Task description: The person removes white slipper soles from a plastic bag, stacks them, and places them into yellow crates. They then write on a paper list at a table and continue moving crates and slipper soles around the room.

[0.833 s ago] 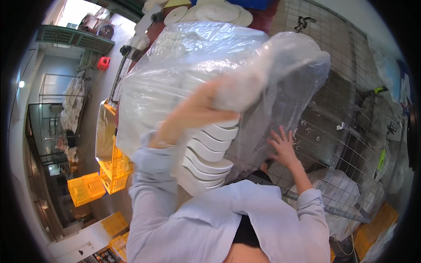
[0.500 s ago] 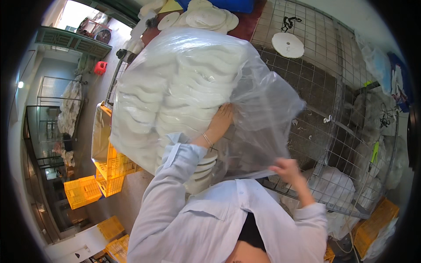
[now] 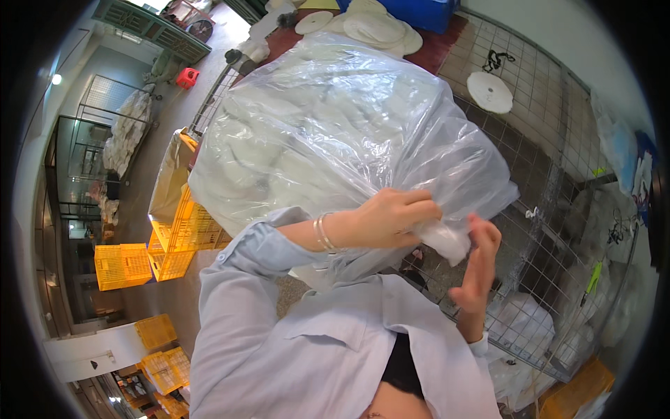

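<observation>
Yellow crates: at far left on the floor; some overlap others, so their full number cannot be made out.
Metal rack: behind the crates, carrying a pale heap too small and blurred to identify.
Red stool: small, in the background.
Clear plastic bag: centre, bulging, lying over the worktop; its lower edge passes behind the left sleeve. Pale curved shapes inside are blurred by creases and glare.
White discs: piled beyond the bag, the uppermost cut off by the upper edge.
Left hand: clamped on the bag's gathered neck, which protrudes beyond the fingers; the palm is hidden.
Blue container: cropped at the top.
Right hand: thumb and fingers apart, just beside the gathered plastic; contact cannot be told.
Single white disc: on wire mesh, right of the bag.
Plastic bundles: far right, fading into the dark lens rim.
</observation>
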